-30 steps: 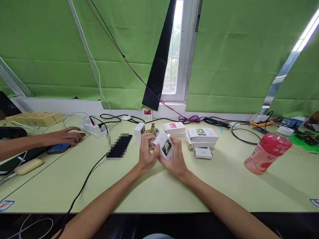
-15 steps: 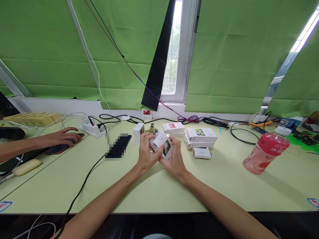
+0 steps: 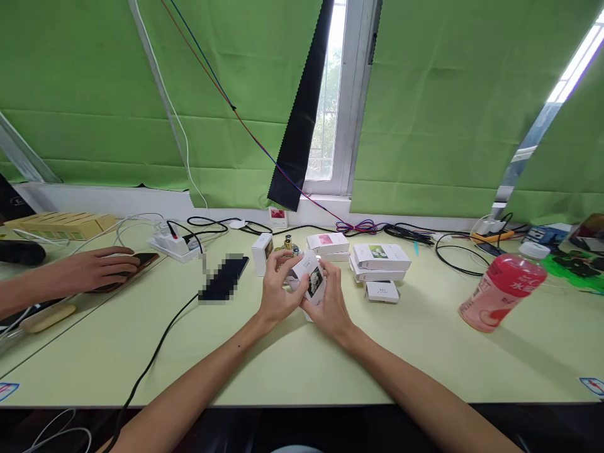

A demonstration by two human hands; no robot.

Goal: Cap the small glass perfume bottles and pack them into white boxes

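Observation:
Between my two hands is a small white cardboard box (image 3: 315,283) with a dark flower picture, held tilted above the table. My left hand (image 3: 280,286) grips its left side, thumb across the front. The fingers of my right hand (image 3: 333,299) are closed around its right and lower side. Just behind my left hand stand several small bottles with gold and silver caps (image 3: 288,241), partly hidden by my fingers. An upright white box (image 3: 260,255) stands left of them. Flat white boxes (image 3: 328,243) lie behind my right hand.
To the right is a stack of white boxes (image 3: 381,257) with a smaller box (image 3: 382,292) in front. A pink drink bottle (image 3: 503,292) leans further right. A phone (image 3: 224,279) and power strip (image 3: 177,245) lie left. Another person's hand (image 3: 106,267) rests over a phone at far left.
My hands keep hold of the box, which has turned slightly and looks more upright. At the far left, the other person's hand has shifted and flattened over the phone.

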